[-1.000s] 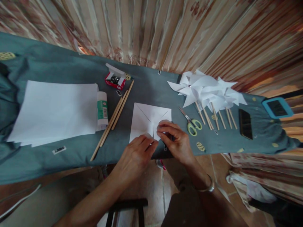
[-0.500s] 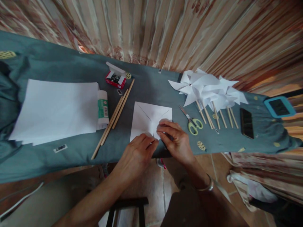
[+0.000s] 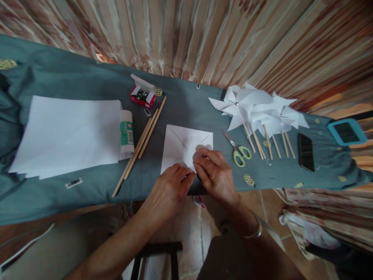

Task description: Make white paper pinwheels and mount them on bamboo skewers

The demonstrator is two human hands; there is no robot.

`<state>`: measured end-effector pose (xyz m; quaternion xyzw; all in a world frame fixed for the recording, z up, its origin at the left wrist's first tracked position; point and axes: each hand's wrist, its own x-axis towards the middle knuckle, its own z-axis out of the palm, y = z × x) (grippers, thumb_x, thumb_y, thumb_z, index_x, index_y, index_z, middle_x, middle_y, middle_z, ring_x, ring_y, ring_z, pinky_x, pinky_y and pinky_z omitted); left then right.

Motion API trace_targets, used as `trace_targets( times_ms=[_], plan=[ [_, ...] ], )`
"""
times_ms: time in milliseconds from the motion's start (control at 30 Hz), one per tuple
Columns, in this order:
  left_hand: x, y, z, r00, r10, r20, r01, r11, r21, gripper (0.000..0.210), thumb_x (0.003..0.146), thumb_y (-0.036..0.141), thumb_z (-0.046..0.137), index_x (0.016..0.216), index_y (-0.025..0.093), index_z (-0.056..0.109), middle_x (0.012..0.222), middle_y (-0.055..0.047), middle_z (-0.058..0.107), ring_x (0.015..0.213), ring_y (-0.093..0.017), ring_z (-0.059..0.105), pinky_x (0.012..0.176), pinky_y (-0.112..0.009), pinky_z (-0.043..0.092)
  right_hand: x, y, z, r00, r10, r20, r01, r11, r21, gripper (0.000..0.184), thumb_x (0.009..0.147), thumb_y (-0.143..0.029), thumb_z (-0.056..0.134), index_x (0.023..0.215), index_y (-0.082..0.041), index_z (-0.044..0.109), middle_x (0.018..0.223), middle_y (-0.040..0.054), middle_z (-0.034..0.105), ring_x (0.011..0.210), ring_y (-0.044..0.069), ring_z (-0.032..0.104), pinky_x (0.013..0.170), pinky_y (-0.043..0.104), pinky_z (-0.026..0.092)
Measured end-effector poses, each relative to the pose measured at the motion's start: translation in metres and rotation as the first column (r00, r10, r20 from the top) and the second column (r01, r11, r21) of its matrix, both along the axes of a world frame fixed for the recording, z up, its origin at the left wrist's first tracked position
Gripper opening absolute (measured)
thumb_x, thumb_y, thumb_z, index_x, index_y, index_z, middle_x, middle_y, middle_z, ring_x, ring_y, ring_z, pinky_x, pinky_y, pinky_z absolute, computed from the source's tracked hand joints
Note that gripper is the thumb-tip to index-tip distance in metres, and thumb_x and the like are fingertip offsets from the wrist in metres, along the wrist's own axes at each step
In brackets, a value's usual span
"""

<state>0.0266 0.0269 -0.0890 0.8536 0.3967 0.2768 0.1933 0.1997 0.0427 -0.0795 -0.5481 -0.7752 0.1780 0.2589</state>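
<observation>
A square sheet of white paper (image 3: 186,136), with slanted cuts running in from its far corners, lies at the table's near edge. My left hand (image 3: 175,182) is closed on the near side of this sheet, fingertips pinched on it. My right hand (image 3: 215,171) pinches the paper's near right part, where a bit of it curls up under the fingers. The two hands almost meet, and they hide the near corners. To the right of the sheet lie scissors (image 3: 239,151) with green handles, blades pointing away.
White paper pinwheels (image 3: 253,107) on wooden sticks are heaped at the back right, near a dark phone (image 3: 305,151) and a blue-framed device (image 3: 346,131). Leftward are loose sticks (image 3: 142,144), a glue stick (image 3: 126,134), a paper stack (image 3: 70,132) and a red box (image 3: 142,95) of small metal pieces.
Both hands stay at the sheet's near side; the right fingers have shifted very slightly over the paper. The view has moved a little, and nothing else has visibly changed place.
</observation>
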Motion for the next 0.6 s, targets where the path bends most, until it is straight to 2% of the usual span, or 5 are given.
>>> trace_targets(
  times_ms=[233,600],
  plan=[
    [-0.0005,0.0012,0.0029,1.000,-0.017,-0.002,0.017,0.998,-0.054,0.020,0.092,0.009,0.046,0.096,0.014,0.065,0.090,-0.008,0.066,0.083,-0.019,0.058,0.070,-0.033,0.055,-0.0034,0.0014,0.0033,0.999,0.041,0.010,-0.041,0.998,-0.043,0.033,0.089,-0.018,0.054,0.115,-0.035,0.066,0.138,-0.0006,0.054,0.127,0.029,0.048,0.108,0.051,0.042],
    [0.0000,0.0011,0.0014,0.999,-0.025,-0.030,0.023,0.997,-0.078,0.018,0.091,0.010,0.048,0.095,0.012,0.065,0.090,-0.007,0.066,0.085,-0.020,0.058,0.072,-0.033,0.055,-0.0072,0.0024,0.0035,0.998,0.064,0.027,-0.063,0.997,-0.055,0.036,0.088,-0.015,0.051,0.117,-0.031,0.065,0.145,0.0012,0.048,0.135,0.031,0.041,0.112,0.053,0.036]
  ],
)
